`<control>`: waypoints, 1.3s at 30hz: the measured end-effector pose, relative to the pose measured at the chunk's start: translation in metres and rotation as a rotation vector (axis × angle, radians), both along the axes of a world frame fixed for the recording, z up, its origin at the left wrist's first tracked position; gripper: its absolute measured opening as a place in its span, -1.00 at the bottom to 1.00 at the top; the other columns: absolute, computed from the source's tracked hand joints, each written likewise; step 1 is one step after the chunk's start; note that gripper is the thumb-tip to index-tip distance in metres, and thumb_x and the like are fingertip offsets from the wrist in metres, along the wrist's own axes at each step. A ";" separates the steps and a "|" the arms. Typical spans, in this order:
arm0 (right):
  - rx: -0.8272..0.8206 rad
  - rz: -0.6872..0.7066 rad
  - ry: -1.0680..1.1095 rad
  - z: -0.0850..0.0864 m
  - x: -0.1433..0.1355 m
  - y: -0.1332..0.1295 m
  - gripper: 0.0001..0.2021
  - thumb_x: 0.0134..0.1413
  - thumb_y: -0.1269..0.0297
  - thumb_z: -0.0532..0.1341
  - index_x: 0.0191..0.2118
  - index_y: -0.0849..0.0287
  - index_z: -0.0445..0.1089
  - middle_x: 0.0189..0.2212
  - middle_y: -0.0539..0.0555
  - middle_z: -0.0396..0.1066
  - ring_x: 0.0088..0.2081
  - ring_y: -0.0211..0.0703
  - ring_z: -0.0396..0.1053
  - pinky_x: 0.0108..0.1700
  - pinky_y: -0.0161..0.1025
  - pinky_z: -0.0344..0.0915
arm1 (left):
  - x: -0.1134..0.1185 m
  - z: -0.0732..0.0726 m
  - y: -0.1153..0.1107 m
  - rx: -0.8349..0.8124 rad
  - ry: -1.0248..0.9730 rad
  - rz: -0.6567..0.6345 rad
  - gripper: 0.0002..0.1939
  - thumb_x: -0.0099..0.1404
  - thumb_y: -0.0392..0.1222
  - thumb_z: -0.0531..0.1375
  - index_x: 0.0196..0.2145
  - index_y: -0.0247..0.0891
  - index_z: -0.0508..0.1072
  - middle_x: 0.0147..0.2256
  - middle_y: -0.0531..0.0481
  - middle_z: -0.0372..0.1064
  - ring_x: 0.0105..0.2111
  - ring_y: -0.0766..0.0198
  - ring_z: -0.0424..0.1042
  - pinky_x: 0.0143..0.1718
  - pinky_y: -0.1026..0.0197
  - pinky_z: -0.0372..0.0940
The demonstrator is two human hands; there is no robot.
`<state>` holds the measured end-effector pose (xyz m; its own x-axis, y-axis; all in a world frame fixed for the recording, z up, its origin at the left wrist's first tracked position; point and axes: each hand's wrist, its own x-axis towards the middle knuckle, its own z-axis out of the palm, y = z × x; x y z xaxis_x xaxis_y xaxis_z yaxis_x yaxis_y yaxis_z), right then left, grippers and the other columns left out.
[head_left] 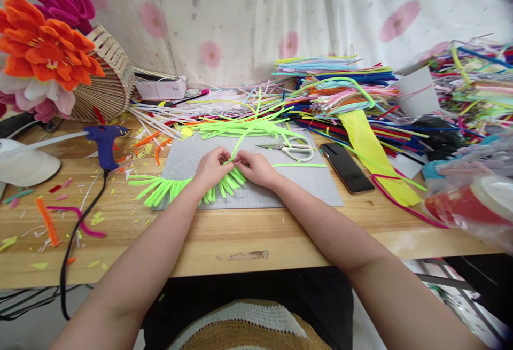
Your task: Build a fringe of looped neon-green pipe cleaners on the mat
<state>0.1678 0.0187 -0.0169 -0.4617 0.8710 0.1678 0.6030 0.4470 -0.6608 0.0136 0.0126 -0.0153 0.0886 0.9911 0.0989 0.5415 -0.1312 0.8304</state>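
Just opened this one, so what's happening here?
A person works at a wooden table, the left hand and right hand close together, fingers pinching a bright green fringe near its right end. The fringe lies partly on a grey mat. Beyond the hands are loose green stems and scissors, neither being held. A glue gun sits off to the left.

Centre: grey rectangular cutting mat on brown wooden table | on mat: bright-green fuzzy-stem fringe at 8–9 o'clock, crossing its left edge; white-handled metal scissors at 2; loose bright-green fuzzy stems at 12 | beyond mat: black rectangular phone, 3; multicoloured fuzzy-stem bundles, 1–2; blue plastic glue gun, 9; orange fuzzy-petalled flower, 10
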 end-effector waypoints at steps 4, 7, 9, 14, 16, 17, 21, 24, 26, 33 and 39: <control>0.025 0.002 0.034 -0.002 0.001 0.001 -0.83 0.04 0.28 0.03 -0.29 0.18 0.31 -0.50 -0.03 0.35 -0.49 -0.32 0.22 -0.38 -0.37 0.08 | -0.005 0.000 0.004 -0.146 -0.312 -0.046 -0.84 -0.12 -0.22 0.17 -0.50 -0.27 0.28 -0.54 0.11 0.28 -0.53 0.40 0.26 -0.45 0.32 0.14; 0.061 0.006 0.058 -0.004 0.001 0.003 -0.85 0.02 0.31 0.03 -0.31 0.18 0.30 -0.44 0.00 0.37 -0.42 -0.30 0.26 -0.34 -0.35 0.10 | -0.004 -0.001 0.006 -0.140 -0.318 -0.006 -0.85 -0.13 -0.24 0.17 -0.52 -0.27 0.27 -0.59 0.15 0.23 -0.58 0.43 0.20 -0.50 0.34 0.09; 0.069 0.001 0.073 -0.004 0.001 0.004 -0.86 0.01 0.32 0.03 -0.30 0.18 0.28 -0.43 0.00 0.36 -0.41 -0.29 0.26 -0.33 -0.35 0.11 | -0.003 -0.001 0.006 -0.113 -0.308 0.030 -0.86 -0.13 -0.25 0.16 -0.53 -0.26 0.26 -0.62 0.17 0.19 -0.60 0.44 0.17 -0.53 0.34 0.07; 0.046 0.030 0.092 -0.003 0.001 0.003 -0.87 0.01 0.33 0.03 -0.30 0.18 0.25 -0.47 -0.02 0.34 -0.45 -0.31 0.24 -0.35 -0.35 0.11 | -0.004 0.010 0.003 -0.156 -0.367 0.018 -0.83 -0.13 -0.19 0.20 -0.55 -0.25 0.26 -0.59 0.14 0.22 -0.57 0.42 0.20 -0.50 0.33 0.10; 0.036 0.048 0.107 -0.003 0.002 0.003 -0.88 0.00 0.33 0.03 -0.32 0.19 0.24 -0.48 -0.03 0.33 -0.46 -0.32 0.23 -0.35 -0.35 0.11 | -0.005 0.016 0.002 -0.201 -0.372 -0.009 -0.82 -0.10 -0.13 0.21 -0.56 -0.25 0.28 -0.61 0.14 0.21 -0.58 0.42 0.19 -0.51 0.33 0.10; 0.032 0.055 0.118 -0.003 0.002 0.003 -0.89 0.00 0.33 0.03 -0.33 0.19 0.24 -0.49 -0.03 0.33 -0.46 -0.32 0.23 -0.35 -0.36 0.11 | -0.006 0.018 0.001 -0.221 -0.370 -0.019 -0.81 -0.09 -0.11 0.21 -0.56 -0.24 0.29 -0.63 0.14 0.20 -0.59 0.42 0.18 -0.52 0.33 0.09; 0.023 0.068 0.160 -0.002 0.004 0.002 -0.89 -0.01 0.33 0.03 -0.34 0.19 0.24 -0.52 -0.05 0.30 -0.48 -0.33 0.21 -0.36 -0.36 0.11 | -0.009 0.019 0.001 -0.264 -0.377 -0.043 -0.79 -0.12 -0.10 0.26 -0.55 -0.24 0.34 -0.67 0.16 0.18 -0.66 0.46 0.10 -0.58 0.33 0.03; 0.018 0.070 0.152 -0.001 0.004 0.001 -0.89 -0.03 0.34 0.03 -0.35 0.21 0.25 -0.54 -0.05 0.28 -0.49 -0.34 0.20 -0.37 -0.37 0.09 | -0.010 0.016 0.004 -0.310 -0.373 -0.041 -0.78 -0.15 -0.09 0.28 -0.55 -0.25 0.37 -0.71 0.18 0.15 -0.72 0.49 0.00 -0.64 0.33 -0.05; 0.013 0.067 0.138 0.000 0.004 0.001 -0.88 -0.03 0.35 0.03 -0.34 0.21 0.26 -0.54 -0.05 0.29 -0.50 -0.34 0.20 -0.37 -0.36 0.09 | -0.010 0.013 0.005 -0.342 -0.363 -0.017 -0.75 -0.18 -0.08 0.30 -0.55 -0.26 0.40 -0.73 0.18 0.14 -0.74 0.50 -0.03 -0.66 0.32 -0.08; 0.007 0.061 0.126 -0.003 0.004 0.002 -0.88 -0.04 0.34 0.04 -0.35 0.21 0.28 -0.53 -0.05 0.31 -0.50 -0.35 0.20 -0.38 -0.38 0.08 | -0.007 0.005 0.007 -0.278 -0.424 0.087 -0.55 -0.38 -0.12 0.38 -0.46 -0.30 0.40 -0.55 0.04 0.39 -0.54 0.34 0.33 -0.45 0.26 0.17; 0.023 0.011 0.112 -0.003 0.002 0.002 -0.89 -0.05 0.37 0.05 -0.37 0.21 0.29 -0.55 -0.06 0.31 -0.51 -0.35 0.20 -0.38 -0.38 0.08 | -0.012 -0.010 0.014 -0.083 -0.164 0.178 -0.68 -0.23 -0.11 0.31 -0.56 -0.26 0.27 -0.61 0.10 0.32 -0.56 0.33 0.32 -0.49 0.29 0.13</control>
